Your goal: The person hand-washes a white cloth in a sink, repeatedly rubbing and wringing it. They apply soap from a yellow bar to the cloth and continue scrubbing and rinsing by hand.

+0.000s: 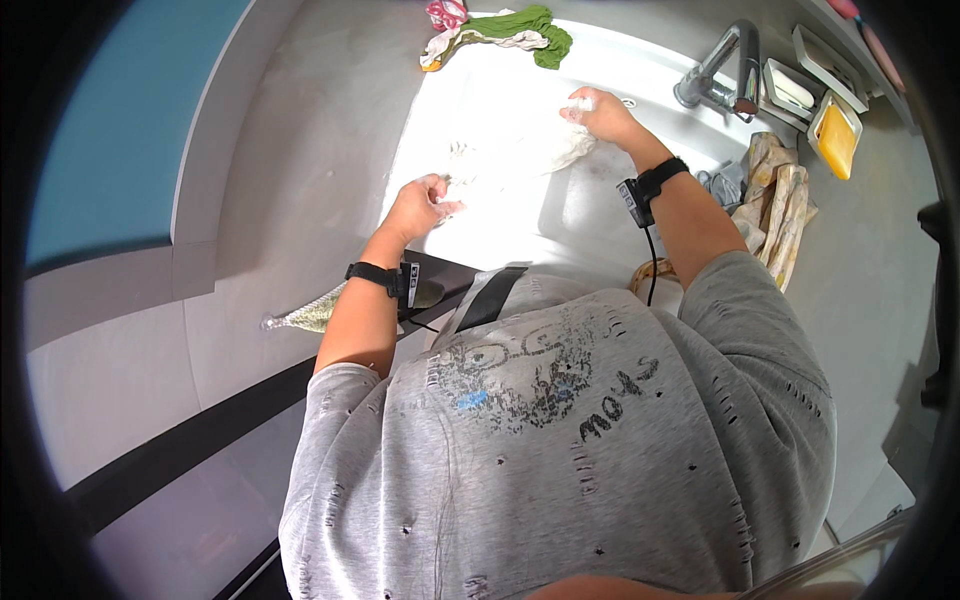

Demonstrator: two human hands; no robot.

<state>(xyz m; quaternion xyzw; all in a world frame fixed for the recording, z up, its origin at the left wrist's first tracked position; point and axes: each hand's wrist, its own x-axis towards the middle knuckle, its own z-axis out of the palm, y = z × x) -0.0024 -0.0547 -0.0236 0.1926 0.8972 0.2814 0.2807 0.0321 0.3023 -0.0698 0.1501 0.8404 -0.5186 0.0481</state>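
A white cloth (566, 146) is stretched between my hands over a white washbasin (660, 64). Its left part is lost in glare. My right hand (600, 114), with suds on the fingers, grips the cloth's upper right end near the overflow hole. Lower on the left, my left hand (426, 206) has thumb and fingers closed around what looks like the cloth's other edge; the glare hides most of it there. Both wrists wear black straps with small devices.
Green and white wet clothes (517, 30) lie on the basin's far rim. A chrome faucet (724, 71) stands at the upper right, beside soap dishes with a yellow soap bar (836, 141). Patterned fabric (784, 202) and grey cloth (724, 186) drape over the right rim.
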